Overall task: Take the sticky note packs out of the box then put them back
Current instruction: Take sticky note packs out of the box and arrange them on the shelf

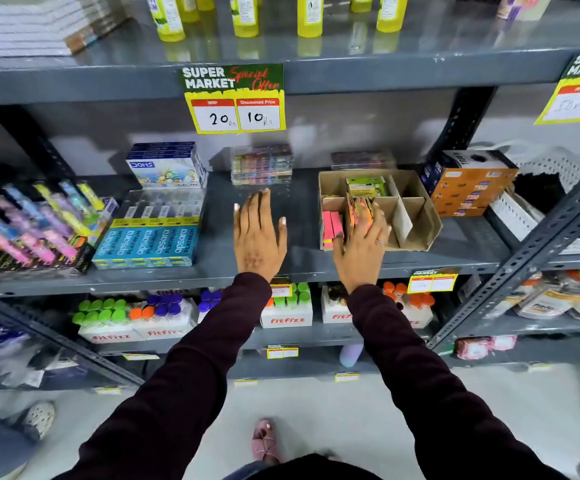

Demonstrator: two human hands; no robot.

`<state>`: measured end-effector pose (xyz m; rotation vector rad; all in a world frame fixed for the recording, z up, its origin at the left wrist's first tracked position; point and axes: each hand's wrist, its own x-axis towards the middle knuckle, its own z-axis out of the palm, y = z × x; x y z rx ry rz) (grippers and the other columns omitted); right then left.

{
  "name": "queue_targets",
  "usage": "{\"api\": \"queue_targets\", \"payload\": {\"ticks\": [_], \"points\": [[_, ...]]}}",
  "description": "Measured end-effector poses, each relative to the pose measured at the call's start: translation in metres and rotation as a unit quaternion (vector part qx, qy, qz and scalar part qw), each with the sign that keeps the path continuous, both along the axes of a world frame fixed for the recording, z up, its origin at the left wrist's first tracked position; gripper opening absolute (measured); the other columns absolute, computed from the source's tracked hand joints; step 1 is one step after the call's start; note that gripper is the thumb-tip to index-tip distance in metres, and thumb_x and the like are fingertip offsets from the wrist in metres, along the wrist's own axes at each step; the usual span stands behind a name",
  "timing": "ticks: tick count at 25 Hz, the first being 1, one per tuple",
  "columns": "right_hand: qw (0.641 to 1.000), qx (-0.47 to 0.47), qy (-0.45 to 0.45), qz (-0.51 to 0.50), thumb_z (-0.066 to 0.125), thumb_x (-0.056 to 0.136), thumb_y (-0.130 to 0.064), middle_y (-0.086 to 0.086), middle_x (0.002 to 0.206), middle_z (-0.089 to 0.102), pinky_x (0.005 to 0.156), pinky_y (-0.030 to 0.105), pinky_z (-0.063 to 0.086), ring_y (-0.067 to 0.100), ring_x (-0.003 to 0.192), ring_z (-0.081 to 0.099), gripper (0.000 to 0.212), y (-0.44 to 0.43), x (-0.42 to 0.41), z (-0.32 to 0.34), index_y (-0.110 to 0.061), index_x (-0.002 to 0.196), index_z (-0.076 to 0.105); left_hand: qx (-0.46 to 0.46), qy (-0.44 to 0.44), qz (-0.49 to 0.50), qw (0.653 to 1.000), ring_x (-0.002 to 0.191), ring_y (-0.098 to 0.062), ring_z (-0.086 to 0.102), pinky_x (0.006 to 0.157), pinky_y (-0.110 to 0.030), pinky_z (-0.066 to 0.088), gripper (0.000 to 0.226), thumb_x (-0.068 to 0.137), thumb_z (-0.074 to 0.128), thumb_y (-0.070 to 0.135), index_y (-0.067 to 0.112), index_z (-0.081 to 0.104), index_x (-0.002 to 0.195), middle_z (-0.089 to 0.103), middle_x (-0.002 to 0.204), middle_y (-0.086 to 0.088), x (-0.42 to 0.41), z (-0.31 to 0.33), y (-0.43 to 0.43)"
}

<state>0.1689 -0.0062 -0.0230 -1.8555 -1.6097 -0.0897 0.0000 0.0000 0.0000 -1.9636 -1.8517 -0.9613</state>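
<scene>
A brown cardboard box [416, 216] with dividers stands on the grey middle shelf [302, 258]. Pink sticky note packs [331, 228] sit in its front left compartment, and green-labelled packs [366, 185] stand in a rear one. My right hand [361, 247] reaches into the box, fingers closed around a bundle of orange and pink sticky note packs [359, 211] in the middle compartment. My left hand [259, 233] hovers flat over the bare shelf left of the box, fingers spread, holding nothing.
Blue pencil boxes [150, 244] and a tray of colourful pens [35, 223] lie to the left. Clear crayon cases [262, 164] stand behind my left hand, and an orange carton [468, 185] right of the box. Yellow bottles [245, 15] fill the shelf above.
</scene>
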Motion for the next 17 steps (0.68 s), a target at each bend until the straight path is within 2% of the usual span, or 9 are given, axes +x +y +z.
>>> {"api": "queue_targets", "payload": {"ticks": [3,5,10,15,17], "points": [[0.990,-0.098,0.092,-0.053,0.067,0.081,-0.031,0.027,0.151,0.026,0.115,0.050,0.031,0.041,0.140,0.027,0.086,0.007,0.021,-0.014,0.001,0.147,0.023,-0.037,-0.001,0.001,0.999,0.129,-0.031,0.043,0.116,-0.048,0.021,0.054,0.094,0.044,0.029,0.006,0.030,0.140,0.049,0.137,-0.017,-0.008,-0.011,0.005],[0.986,-0.124,0.099,-0.049,0.069,0.081,-0.028,0.025,0.150,0.027,0.114,0.048,0.033,0.040,0.139,0.028,0.090,0.012,0.031,-0.021,0.001,0.149,0.018,-0.059,0.000,-0.008,0.998,0.130,-0.032,0.042,0.116,-0.049,0.021,0.055,0.095,0.045,0.029,0.005,0.028,0.141,0.048,0.137,-0.018,-0.014,-0.021,0.007],[0.986,-0.142,0.083,-0.039,0.067,0.084,-0.022,0.024,0.146,0.033,0.108,0.045,0.038,0.040,0.133,0.038,0.083,0.028,0.036,-0.022,0.002,0.148,0.019,-0.087,-0.008,-0.023,0.996,0.130,-0.033,0.041,0.116,-0.050,0.022,0.056,0.095,0.044,0.030,0.005,0.026,0.141,0.046,0.138,-0.020,-0.023,-0.030,0.011],[0.983,-0.163,0.079,-0.038,0.073,0.080,-0.021,0.024,0.141,0.037,0.106,0.045,0.041,0.040,0.128,0.043,0.086,0.040,0.033,-0.020,0.002,0.145,0.022,-0.099,-0.007,-0.026,0.995,0.131,-0.034,0.040,0.117,-0.050,0.021,0.056,0.095,0.045,0.029,0.004,0.026,0.141,0.045,0.139,-0.021,-0.032,-0.030,0.012],[0.984,-0.154,0.080,-0.044,0.070,0.081,-0.017,0.024,0.139,0.039,0.104,0.045,0.043,0.039,0.126,0.045,0.080,0.040,0.032,-0.020,0.002,0.144,0.024,-0.099,-0.008,-0.028,0.995,0.131,-0.034,0.039,0.117,-0.050,0.020,0.056,0.095,0.045,0.029,0.004,0.026,0.141,0.044,0.139,-0.021,-0.034,-0.030,0.012]]}}
